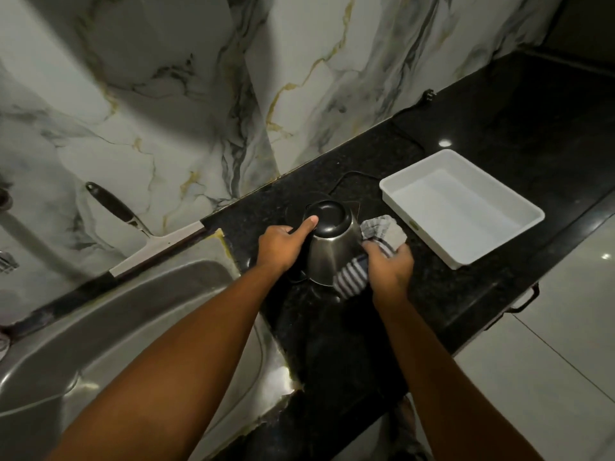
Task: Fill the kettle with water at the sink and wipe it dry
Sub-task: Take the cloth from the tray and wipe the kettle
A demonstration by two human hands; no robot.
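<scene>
I see the kettle (pixel 327 249) standing on the black speckled granite counter (pixel 442 287), just right of the sink (pixel 100 327), at the middle of my view. Its body is brushed steel, a tapering cone that widens toward the base, and its lid (pixel 329 216) is a smooth, glossy black dome.

My left hand (pixel 283 246) grips the kettle from its 9 o'clock side. The thumb lies flat along the lid's edge, pointing toward 2 o'clock; the other fingers curl around the far side of the handle, so I cannot see them.

My right hand (pixel 389 266) is closed around a cloth (pixel 362 257) and presses it against the steel wall at the kettle's 3 o'clock side. The cloth is soft and bunched: a pale, finely checked part bulges above the knuckles, and a part with dark and light stripes hangs below the fist toward 7 o'clock, touching the kettle's lower wall.

At 2 o'clock from the kettle, near but apart, a white plastic tray (pixel 466 251) sits on the counter, rectangular, shallow, with rounded corners. A thin black cord (pixel 352 176) loops over the granite behind the kettle.

The sink is dull stainless steel with a curved basin. At 10 o'clock a squeegee (pixel 146 234) with a black handle and a pale blade leans against the marble-patterned wall (pixel 166 94), veined in grey and gold.
</scene>
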